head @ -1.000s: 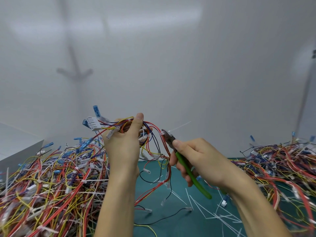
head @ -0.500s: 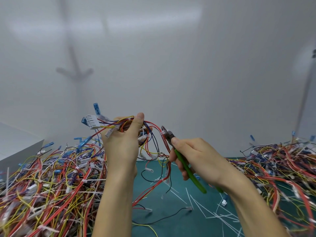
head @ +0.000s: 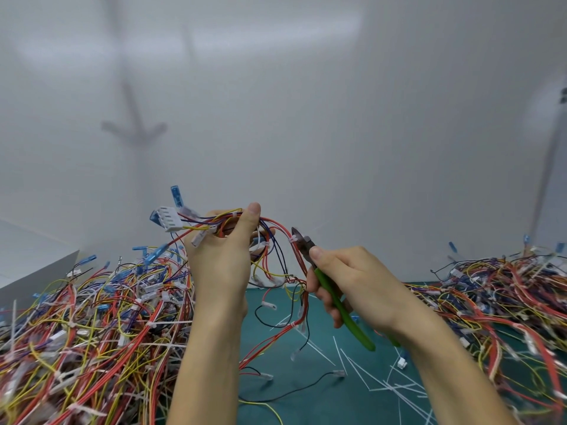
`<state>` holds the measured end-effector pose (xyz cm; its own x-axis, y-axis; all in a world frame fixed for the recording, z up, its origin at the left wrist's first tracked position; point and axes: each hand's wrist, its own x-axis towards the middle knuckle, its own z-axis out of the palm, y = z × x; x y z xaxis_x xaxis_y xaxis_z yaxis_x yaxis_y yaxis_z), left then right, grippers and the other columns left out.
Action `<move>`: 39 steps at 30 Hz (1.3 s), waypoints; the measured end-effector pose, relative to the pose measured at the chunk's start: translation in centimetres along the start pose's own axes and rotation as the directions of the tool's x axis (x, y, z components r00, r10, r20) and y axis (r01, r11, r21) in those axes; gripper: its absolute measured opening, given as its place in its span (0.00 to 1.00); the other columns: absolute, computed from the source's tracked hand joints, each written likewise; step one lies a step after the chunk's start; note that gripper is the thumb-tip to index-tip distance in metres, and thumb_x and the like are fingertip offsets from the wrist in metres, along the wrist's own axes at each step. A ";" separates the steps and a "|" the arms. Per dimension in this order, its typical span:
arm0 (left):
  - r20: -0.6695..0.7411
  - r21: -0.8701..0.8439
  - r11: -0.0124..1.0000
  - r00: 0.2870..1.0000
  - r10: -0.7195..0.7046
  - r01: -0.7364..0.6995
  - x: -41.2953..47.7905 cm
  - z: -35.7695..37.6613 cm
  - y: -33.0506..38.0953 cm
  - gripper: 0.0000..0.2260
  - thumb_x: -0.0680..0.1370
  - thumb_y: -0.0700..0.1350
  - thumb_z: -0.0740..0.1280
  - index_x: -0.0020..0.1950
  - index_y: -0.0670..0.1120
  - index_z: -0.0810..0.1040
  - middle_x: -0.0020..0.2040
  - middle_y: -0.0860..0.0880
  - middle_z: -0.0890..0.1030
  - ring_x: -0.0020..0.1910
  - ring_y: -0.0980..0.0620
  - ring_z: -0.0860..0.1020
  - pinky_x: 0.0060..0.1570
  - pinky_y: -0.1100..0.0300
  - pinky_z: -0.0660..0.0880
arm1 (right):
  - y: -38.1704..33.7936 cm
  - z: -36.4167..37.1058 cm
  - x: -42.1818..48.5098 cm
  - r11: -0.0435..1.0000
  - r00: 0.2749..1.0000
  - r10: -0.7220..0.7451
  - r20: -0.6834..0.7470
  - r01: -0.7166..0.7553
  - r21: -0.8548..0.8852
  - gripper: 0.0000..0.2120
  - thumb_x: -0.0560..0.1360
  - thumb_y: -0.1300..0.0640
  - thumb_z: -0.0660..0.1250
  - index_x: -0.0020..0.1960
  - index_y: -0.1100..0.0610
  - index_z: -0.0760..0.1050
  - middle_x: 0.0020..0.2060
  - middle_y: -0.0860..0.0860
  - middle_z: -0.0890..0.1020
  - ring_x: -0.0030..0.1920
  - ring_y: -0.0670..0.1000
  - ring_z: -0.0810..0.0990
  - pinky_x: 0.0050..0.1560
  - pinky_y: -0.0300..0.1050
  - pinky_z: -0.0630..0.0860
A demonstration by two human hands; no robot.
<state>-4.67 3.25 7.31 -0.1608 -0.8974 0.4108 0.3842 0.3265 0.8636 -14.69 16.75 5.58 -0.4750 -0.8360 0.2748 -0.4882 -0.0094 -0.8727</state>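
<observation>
I log the left hand (head: 221, 262) clenched round the wire harness (head: 277, 237), raised. The right hand (head: 356, 286) grips the green cutters (head: 304, 245), whose tips touch the harness's white tie (head: 293, 239), just right of the left hand.

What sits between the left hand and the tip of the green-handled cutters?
Head view: the harness wires held by the left hand arch across that gap; a white cable tie on the red strand meets the cutters in the right hand.

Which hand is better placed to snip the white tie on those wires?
Right: the right hand grips the green-handled cutters, tip at the white cable tie; the left hand holds the harness.
</observation>
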 end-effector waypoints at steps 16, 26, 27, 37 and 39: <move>0.067 -0.087 0.978 0.979 0.194 -0.188 -0.7 0.1 0.4 0.05 0.75 0.47 0.73 0.41 0.51 0.79 0.34 0.56 0.83 0.38 0.59 0.83 0.36 0.66 0.79 | -0.2 -0.2 -0.1 0.968 0.986 0.044 0.160 -0.081 0.236 0.26 0.85 0.46 0.53 0.42 0.62 0.78 0.29 0.55 0.77 0.26 0.54 0.77 0.29 0.45 0.78; 0.038 -0.101 0.988 0.992 0.118 -0.114 -0.5 -0.1 0.6 0.05 0.75 0.48 0.73 0.41 0.50 0.80 0.32 0.56 0.82 0.35 0.61 0.82 0.35 0.67 0.78 | -0.1 -0.5 0.2 0.977 0.998 0.042 -0.045 -0.031 0.213 0.25 0.83 0.45 0.56 0.42 0.63 0.79 0.31 0.54 0.78 0.30 0.54 0.77 0.35 0.52 0.80; 0.036 -0.093 0.992 0.995 0.091 -0.087 -0.4 -0.1 0.4 0.05 0.75 0.48 0.73 0.41 0.50 0.80 0.32 0.55 0.83 0.35 0.60 0.82 0.37 0.63 0.79 | -0.1 -0.6 0.3 0.979 0.995 0.021 -0.095 -0.001 0.204 0.24 0.82 0.44 0.58 0.44 0.63 0.79 0.32 0.53 0.79 0.31 0.53 0.78 0.38 0.53 0.81; 0.174 -0.023 0.999 0.984 -0.036 0.040 -0.9 0.1 0.6 0.07 0.74 0.47 0.75 0.36 0.49 0.81 0.30 0.53 0.83 0.30 0.59 0.82 0.30 0.66 0.78 | -0.2 -0.2 0.3 0.984 0.959 -0.116 -0.260 0.146 0.099 0.09 0.71 0.49 0.77 0.45 0.53 0.82 0.33 0.48 0.82 0.33 0.50 0.82 0.41 0.55 0.84; 0.259 0.008 0.999 0.965 -0.050 0.050 -1.2 0.2 0.7 0.07 0.74 0.46 0.74 0.37 0.49 0.82 0.31 0.52 0.84 0.30 0.58 0.82 0.30 0.66 0.77 | -0.3 0.0 0.4 0.985 0.950 -0.133 -0.281 0.159 0.072 0.10 0.71 0.47 0.77 0.45 0.52 0.82 0.35 0.49 0.84 0.35 0.50 0.83 0.42 0.57 0.84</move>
<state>-4.41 4.59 7.51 -0.4096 -0.8054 0.4284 0.3688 0.2834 0.8853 -14.70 16.41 5.97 -0.5927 -0.6389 0.4904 -0.5035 -0.1812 -0.8448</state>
